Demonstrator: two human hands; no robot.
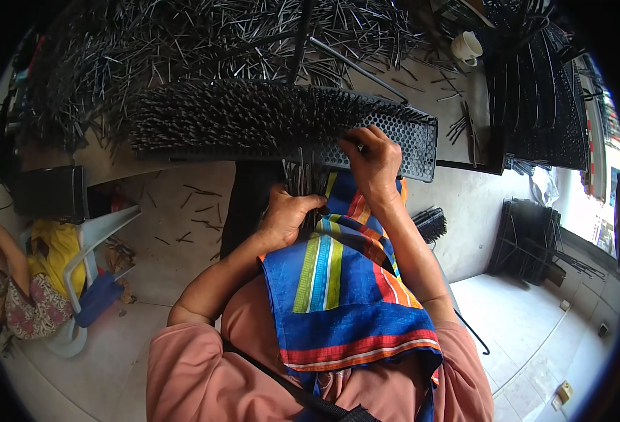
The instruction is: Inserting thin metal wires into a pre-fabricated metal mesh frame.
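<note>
My left hand [289, 216] is closed round a bundle of thin dark sticks [301, 177], which point up toward the rack. Over the right part of a perforated metal rack [417, 141], my right hand [376, 156] has its thumb and fingers pinched together. What is between those fingertips is too dark to make out. Dark sticks [218, 119] stand densely packed in the rack's holes from the left through the middle; bare holes show at its right end. A striped blue cloth [356, 325] covers my lap and front.
Behind the rack lies a big heap of loose dark sticks [247, 42]. A white cup [467, 48] and stacked black perforated racks [535, 98] are at the right. On the left, another person [32, 299] sits by a pale plastic chair [85, 260]. Sticks [201, 190] litter the floor.
</note>
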